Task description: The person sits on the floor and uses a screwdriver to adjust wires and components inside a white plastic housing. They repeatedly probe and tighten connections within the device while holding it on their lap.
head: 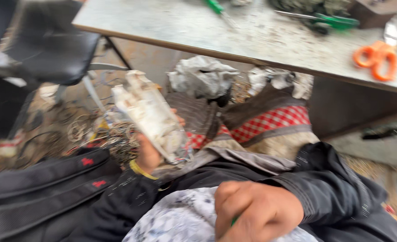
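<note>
Nearest us, our right hand (256,210) is clenched round a green-handled tool (234,220) over the lap, while our left hand (151,152) grasps a dirty white casing (149,114) raised and tilted below the bench (234,31), where orange scissors (377,56) lie.

Two hands (256,213); one orange scissors (377,57); green-handled tools (337,21) — two, perhaps; one black chair (55,49) — one dirty white part (149,114).

Soft, even daylight with faint shadows under the worktop (252,42), the whole view smeared by motion blur
</note>
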